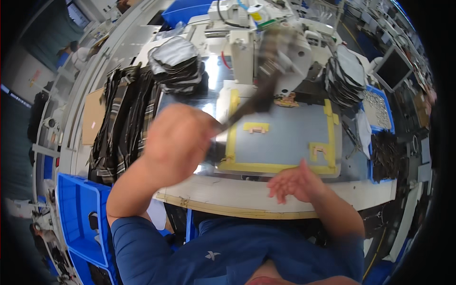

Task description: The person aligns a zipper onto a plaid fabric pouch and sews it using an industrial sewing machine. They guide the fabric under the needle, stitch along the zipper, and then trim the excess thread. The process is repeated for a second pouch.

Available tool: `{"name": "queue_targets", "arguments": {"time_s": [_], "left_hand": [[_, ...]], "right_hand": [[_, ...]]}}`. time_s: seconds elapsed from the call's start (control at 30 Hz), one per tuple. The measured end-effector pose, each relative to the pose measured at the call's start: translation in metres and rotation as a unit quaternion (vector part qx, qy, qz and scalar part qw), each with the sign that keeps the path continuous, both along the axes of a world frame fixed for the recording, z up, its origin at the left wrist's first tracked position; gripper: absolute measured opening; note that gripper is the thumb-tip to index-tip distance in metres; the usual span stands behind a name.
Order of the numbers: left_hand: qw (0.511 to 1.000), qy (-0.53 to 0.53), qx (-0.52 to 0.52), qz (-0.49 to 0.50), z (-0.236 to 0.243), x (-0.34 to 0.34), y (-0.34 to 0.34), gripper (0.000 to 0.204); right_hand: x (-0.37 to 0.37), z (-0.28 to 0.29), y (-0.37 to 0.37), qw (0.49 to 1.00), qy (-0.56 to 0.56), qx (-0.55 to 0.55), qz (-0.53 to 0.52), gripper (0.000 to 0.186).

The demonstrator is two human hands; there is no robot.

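My left hand (pixel 178 142) is raised over the left part of the table, its fingers closed on one end of a dark plaid fabric piece (pixel 259 97). The cloth is smeared by motion and swings up toward the sewing machine head (pixel 289 52). Near the table's front edge my right hand (pixel 299 184) hovers with nothing in it, fingers spread. Between the hands and the machine lies a grey template plate (pixel 280 140) edged with yellow tape, with small tan blocks on it.
Dark plaid fabric strips (pixel 121 118) lie at the left, beside a stack of cut pieces (pixel 175 64). Another stack (pixel 344 78) stands at the right, near a blue tray of small parts (pixel 377 109) and dark pieces (pixel 385 156). A blue crate (pixel 80 218) sits at lower left.
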State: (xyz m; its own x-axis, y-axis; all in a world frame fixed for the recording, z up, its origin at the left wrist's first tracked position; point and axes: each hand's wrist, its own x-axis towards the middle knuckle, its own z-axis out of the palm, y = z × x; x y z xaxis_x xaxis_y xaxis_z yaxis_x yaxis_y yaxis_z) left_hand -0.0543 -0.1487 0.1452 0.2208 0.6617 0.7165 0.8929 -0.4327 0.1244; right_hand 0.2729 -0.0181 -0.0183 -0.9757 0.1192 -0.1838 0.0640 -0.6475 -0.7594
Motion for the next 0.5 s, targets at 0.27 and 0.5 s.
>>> {"name": "queue_targets", "arguments": {"time_s": [0.27, 0.5], "left_hand": [[0.959, -0.018, -0.052, -0.279, -0.06, 0.076, 0.036, 0.029], [0.487, -0.711, -0.462, -0.207, -0.12, 0.063, 0.084, 0.053]], "right_hand": [[-0.003, 0.031, 0.018, 0.967, -0.06, -0.089, -0.23, 0.047], [-0.004, 0.022, 0.03, 0.964, 0.008, 0.148, -0.22, 0.056]]}}
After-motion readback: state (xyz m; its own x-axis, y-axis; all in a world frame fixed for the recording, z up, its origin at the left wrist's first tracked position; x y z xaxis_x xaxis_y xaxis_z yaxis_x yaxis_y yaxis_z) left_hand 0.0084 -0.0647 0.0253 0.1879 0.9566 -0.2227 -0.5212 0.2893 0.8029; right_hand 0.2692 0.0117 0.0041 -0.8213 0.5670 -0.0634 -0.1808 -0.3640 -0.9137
